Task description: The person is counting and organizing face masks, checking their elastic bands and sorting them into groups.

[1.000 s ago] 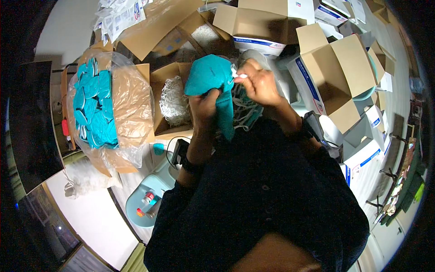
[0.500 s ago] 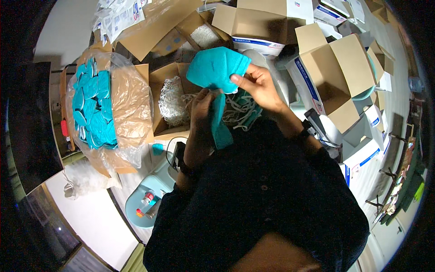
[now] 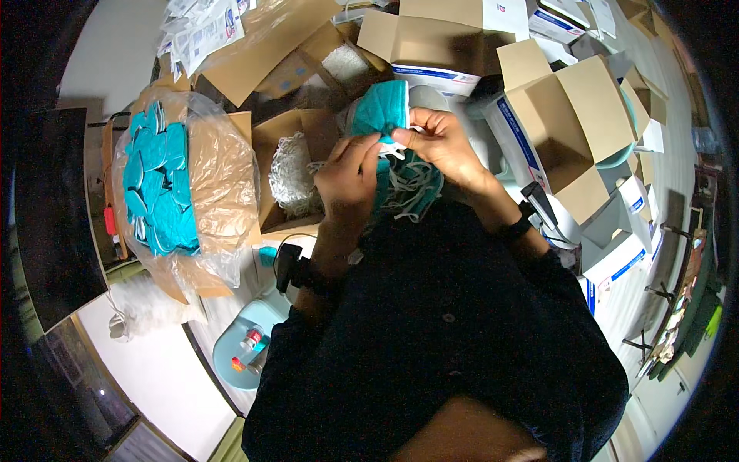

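A teal face mask (image 3: 377, 110) with a white edge is held up in front of me. My right hand (image 3: 445, 146) pinches its lower right edge between thumb and fingers. My left hand (image 3: 349, 173) is closed at the mask's bottom edge, fingertips close to the right thumb. Just below the hands, several teal masks with tangled white straps (image 3: 416, 179) lie in a heap, partly hidden by my left hand.
On the left, a clear plastic bag (image 3: 223, 177) in a carton holds many teal masks (image 3: 158, 185). Beside it, a carton contains white straps (image 3: 292, 173). Open cardboard boxes (image 3: 554, 127) stand at the right and back. A light-blue stool (image 3: 231, 339) bears a small bottle (image 3: 252, 339).
The mask has turned and come slightly right, showing its white edge. My left hand has risen to its lower edge. The teal piece that hung below the left hand no longer hangs there.
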Demonstrator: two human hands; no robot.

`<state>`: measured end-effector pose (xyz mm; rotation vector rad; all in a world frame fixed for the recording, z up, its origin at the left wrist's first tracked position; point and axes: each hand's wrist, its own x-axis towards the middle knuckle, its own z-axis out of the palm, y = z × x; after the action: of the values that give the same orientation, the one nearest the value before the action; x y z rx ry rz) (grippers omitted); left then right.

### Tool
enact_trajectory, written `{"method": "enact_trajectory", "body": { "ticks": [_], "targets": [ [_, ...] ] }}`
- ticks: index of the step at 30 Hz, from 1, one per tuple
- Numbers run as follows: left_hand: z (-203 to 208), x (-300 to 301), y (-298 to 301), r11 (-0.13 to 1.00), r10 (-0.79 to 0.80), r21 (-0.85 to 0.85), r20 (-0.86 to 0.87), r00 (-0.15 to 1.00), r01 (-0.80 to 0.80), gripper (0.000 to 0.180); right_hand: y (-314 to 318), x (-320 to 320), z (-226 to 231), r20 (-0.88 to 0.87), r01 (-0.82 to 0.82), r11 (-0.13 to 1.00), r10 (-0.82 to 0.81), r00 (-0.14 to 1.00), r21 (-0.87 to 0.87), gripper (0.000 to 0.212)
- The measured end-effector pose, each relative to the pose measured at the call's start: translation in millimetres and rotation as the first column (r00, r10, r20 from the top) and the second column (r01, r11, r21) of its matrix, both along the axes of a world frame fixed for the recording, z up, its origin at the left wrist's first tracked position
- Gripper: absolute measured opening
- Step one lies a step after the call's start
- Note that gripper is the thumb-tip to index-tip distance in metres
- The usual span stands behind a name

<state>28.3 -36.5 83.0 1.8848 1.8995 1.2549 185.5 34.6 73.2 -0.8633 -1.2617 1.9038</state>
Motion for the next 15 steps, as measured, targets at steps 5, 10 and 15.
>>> {"method": "enact_trajectory", "body": {
  "ticks": [5, 10, 15],
  "targets": [
    [-6.7, -9.2, 1.0, 0.987, 0.139, -0.096, 0.100, 0.985, -0.130, 0.010, 7.0, 20.5, -0.8, 0.064, -0.159, 0.987, 0.157, 0.986, 0.031, 0.018],
    [-3.6, -15.1, 0.0, 0.987, 0.103, -0.149, 0.272, 0.957, -0.064, 0.011, 10.3, 27.0, 14.0, 0.130, -0.271, 0.958, 0.258, 0.957, 0.091, 0.019],
    [-0.9, -7.2, 2.6, 0.971, -0.019, -0.192, 0.522, 0.853, 0.139, 0.014, 8.9, 21.6, 7.4, 0.091, -0.261, 0.960, 0.252, 0.963, 0.103, 0.016]
  ]
}}
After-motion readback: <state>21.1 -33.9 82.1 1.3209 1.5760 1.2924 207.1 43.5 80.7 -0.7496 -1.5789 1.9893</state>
